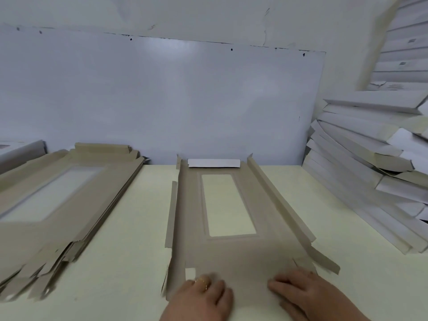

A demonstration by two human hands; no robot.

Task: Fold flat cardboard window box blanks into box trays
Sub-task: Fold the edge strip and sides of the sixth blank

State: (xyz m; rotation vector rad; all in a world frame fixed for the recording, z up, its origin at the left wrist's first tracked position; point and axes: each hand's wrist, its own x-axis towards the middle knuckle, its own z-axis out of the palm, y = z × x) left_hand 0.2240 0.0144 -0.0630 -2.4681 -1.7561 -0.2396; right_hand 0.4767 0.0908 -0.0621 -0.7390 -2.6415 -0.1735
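Head view looks down on a pale worktop (129, 216) where one cardboard blank (231, 253) lies lengthwise in the middle, its window opening toward the far end; the far flap (214, 163) already stands up and shows a white face, and the long right side flap (278, 198) is raised, while the left side strip (171, 212) lies nearly flat. The left hand (203, 295) and the right hand (301, 290) rest side by side, a little apart, on the near end of the blank, fingers spread rather straight and pressing down, gripping nothing; I judge they pin the panel so it does not slide while the near flap is creased. A stack of flat blanks (60, 205) waits at the left, close enough to reach for the next piece; folded trays (370, 163) are piled at the right against the wall (162, 93), probably to keep the finished work out of the folding area.
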